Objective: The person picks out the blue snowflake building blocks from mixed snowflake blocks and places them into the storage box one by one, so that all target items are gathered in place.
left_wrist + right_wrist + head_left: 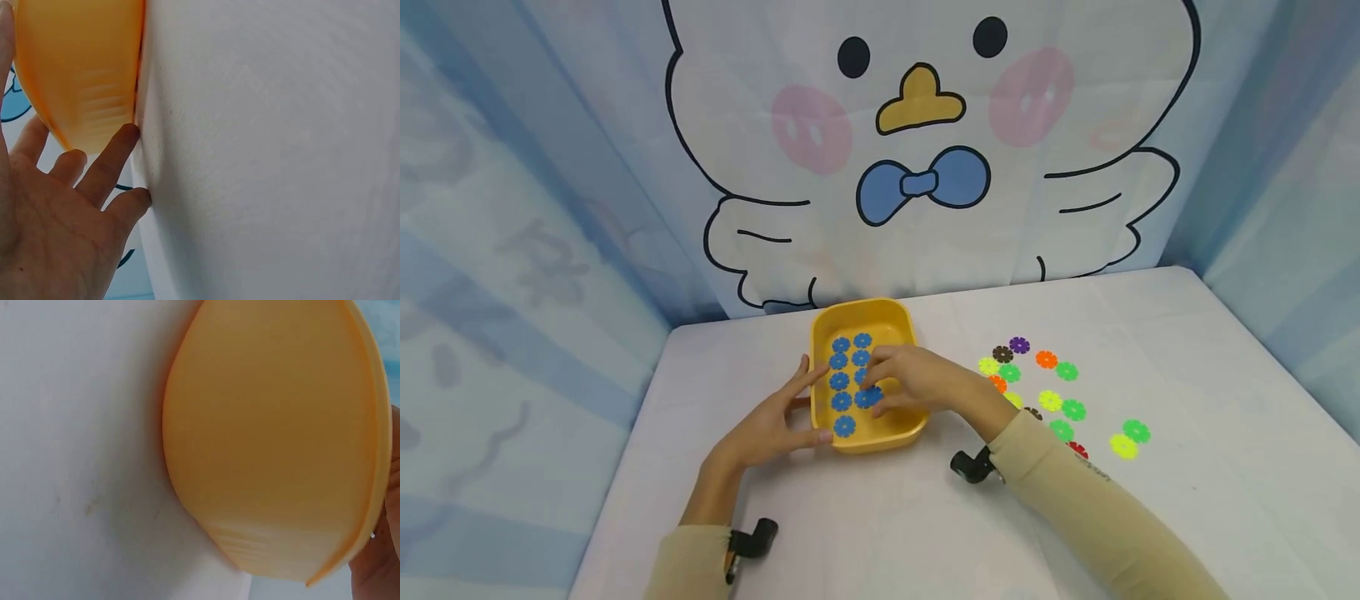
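Observation:
A yellow tray [880,440] stands on the table, with several blue notched plastic discs [840,381] in two columns inside it. My left hand [775,425] rests against the tray's left side, fingers spread and thumb at the near rim. In the left wrist view its fingertips [129,132] lie along the tray's outer wall [103,69]. My right hand [910,379] reaches over the tray's right rim and pinches a blue disc between thumb and fingers, low over the right column. In the right wrist view the tray wall [275,437] hides most of that hand.
Loose notched discs in green [1074,409], yellow [1123,447], orange [1047,359], purple [1019,345], brown [1002,354] and red [1077,449] lie right of the tray. The right forearm passes close by them. A printed curtain [925,250] hangs behind the table.

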A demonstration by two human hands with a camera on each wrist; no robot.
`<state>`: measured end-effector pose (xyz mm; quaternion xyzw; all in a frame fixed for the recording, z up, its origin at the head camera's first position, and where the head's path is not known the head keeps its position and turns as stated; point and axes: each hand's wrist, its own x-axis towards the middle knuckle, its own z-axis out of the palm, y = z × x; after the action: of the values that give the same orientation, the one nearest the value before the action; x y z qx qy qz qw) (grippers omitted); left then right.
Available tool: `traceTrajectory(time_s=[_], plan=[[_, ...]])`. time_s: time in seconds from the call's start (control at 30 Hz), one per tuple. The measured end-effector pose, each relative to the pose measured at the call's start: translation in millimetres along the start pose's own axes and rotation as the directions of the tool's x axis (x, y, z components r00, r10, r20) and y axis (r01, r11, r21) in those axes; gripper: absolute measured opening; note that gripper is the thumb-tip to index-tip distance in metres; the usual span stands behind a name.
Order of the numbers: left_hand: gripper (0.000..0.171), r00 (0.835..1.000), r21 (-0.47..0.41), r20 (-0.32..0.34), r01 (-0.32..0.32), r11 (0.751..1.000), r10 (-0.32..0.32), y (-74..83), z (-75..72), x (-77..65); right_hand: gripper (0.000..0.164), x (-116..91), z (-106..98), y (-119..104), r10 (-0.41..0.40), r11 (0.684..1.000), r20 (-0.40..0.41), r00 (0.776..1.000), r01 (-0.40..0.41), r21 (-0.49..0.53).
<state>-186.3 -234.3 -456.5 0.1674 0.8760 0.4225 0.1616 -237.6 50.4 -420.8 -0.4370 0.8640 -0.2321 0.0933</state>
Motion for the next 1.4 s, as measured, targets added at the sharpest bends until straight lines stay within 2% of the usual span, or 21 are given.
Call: traceTrajectory(time_s=[0.27, 0.47, 0.73, 0.87, 1.0, 1.17, 1.3, 1.4], plan=[[0.094, 1.0, -0.058, 0.031, -0.002, 0.998, 0.004, -5.1, 8.4, 2.2, 0.033, 5, 13, -1, 0.022, 0.995, 0.105, 0.994, -0.011, -0.099], [0.093, 0.999, -0.061, 0.025, -0.018, 0.998, 0.02, -4.7, 9.4, 1.6, 0.033, 9, 20, -1, 0.026, 0.981, 0.126, 0.992, -0.001, -0.194], [0.095, 1.0, -0.041, 0.025, 0.009, 0.999, -0.008, -4.5, 8.8, 0.8, 0.034, 13, 27, -1, 0.038, 0.948, 0.178, 0.983, 0.021, -0.318], [0.094, 0.999, -0.041, 0.03, 0.019, 0.999, -0.018, -5.3, 9.6, 1.6, 0.034, 12, 29, -1, 0.042, 0.942, 0.191, 0.981, 0.025, -0.335], [0.096, 0.999, -0.061, 0.031, 0.017, 0.998, -0.015, -5.6, 8.9, 2.9, 0.036, 11, 28, 0, 0.039, 0.961, 0.136, 0.99, 0.0, -0.277], [0.096, 1.0, -0.092, 0.015, 0.0, 0.996, 0.001, -7.1, 8.0, 2.1, 0.035, 5, 23, 2, -0.004, 0.986, 0.009, 1.0, 0.005, -0.169], [0.092, 0.999, -0.106, -0.021, -0.049, 0.993, 0.047, -8.7, 4.7, -0.4, 0.033, -6, 17, 2, -0.05, 0.989, -0.09, 0.995, 0.037, -0.14], [0.09, 0.999, -0.098, -0.034, -0.039, 0.994, 0.036, -6.4, -3.3, -3.6, 0.033, -17, 9, 3, -0.053, 0.991, -0.137, 0.989, 0.036, -0.125]])
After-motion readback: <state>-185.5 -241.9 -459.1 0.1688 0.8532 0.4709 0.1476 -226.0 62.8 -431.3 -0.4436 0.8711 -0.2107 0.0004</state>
